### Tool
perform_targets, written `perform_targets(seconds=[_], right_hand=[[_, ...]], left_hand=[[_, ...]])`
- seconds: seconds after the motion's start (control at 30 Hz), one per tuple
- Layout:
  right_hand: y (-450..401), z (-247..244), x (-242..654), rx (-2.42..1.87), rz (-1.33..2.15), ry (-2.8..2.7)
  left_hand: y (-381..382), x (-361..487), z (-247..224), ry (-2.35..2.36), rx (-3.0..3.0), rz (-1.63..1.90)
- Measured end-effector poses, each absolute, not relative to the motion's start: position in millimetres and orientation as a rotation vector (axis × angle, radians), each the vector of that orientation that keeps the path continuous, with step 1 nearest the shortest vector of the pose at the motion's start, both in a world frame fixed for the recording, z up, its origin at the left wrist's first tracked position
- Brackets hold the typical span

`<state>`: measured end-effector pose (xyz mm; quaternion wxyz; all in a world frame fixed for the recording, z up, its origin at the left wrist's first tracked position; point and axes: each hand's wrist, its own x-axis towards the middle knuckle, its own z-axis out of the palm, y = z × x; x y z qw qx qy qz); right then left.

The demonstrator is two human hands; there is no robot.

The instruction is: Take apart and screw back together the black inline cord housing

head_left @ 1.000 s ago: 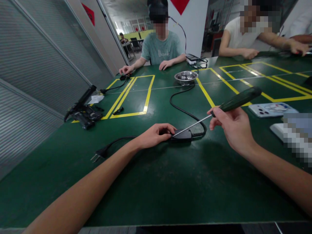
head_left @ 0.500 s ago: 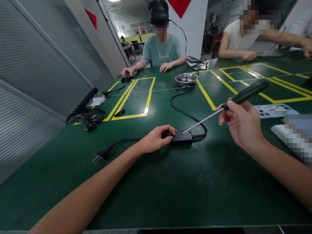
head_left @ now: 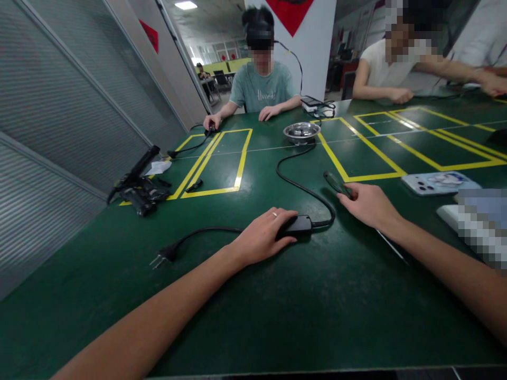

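My left hand (head_left: 266, 235) lies over the left part of a black power adapter (head_left: 301, 226), fingers along its top and thumb at its near side. From the adapter a black cord (head_left: 214, 229) runs left to a two-pin plug (head_left: 168, 252); a second cable (head_left: 303, 186) curves away toward the back. In my right hand (head_left: 368, 203) is a screwdriver, low at the table surface. Its dark green handle (head_left: 336, 182) points away to the left, and the metal shaft (head_left: 392, 246) emerges below my wrist. The hand covers the middle of the tool.
A steel bowl (head_left: 301, 132) holding small parts stands behind the cable. On the right lie a phone (head_left: 439, 182) and a pale blurred object (head_left: 459, 221). Black gear (head_left: 142, 190) sits at the left edge. Two people (head_left: 263, 87) work across the green table, marked with yellow tape.
My right hand has lowered the screwdriver away from the adapter to the table, turning its handle away from me. My left hand has flattened over the adapter.
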<state>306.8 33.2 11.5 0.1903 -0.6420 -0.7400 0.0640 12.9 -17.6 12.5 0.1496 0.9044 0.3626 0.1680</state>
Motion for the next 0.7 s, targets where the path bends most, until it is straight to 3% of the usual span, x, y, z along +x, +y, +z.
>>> perform_targets(seconds=[0.13,0.3,0.43,0.7], right_hand=[[39.1,-0.3,306.2,-1.894,0.058,-2.229],[38.1,0.3,306.5,-1.904,0.041,-2.247],[35.0,2.2,306.9,-1.938,0.013,-2.210],[34.5,8.6,311.3,-2.125,-0.025,-2.143]], left_hand=[[-4.2,-5.0,20.5,1.040,2.700,0.570],[23.7,-54.5,32.5,1.499,2.688,0.666],[44.4,-90.5,23.1,1.885,2.576,0.550],[65.6,-130.8,4.5,1.995,2.500,0.248]])
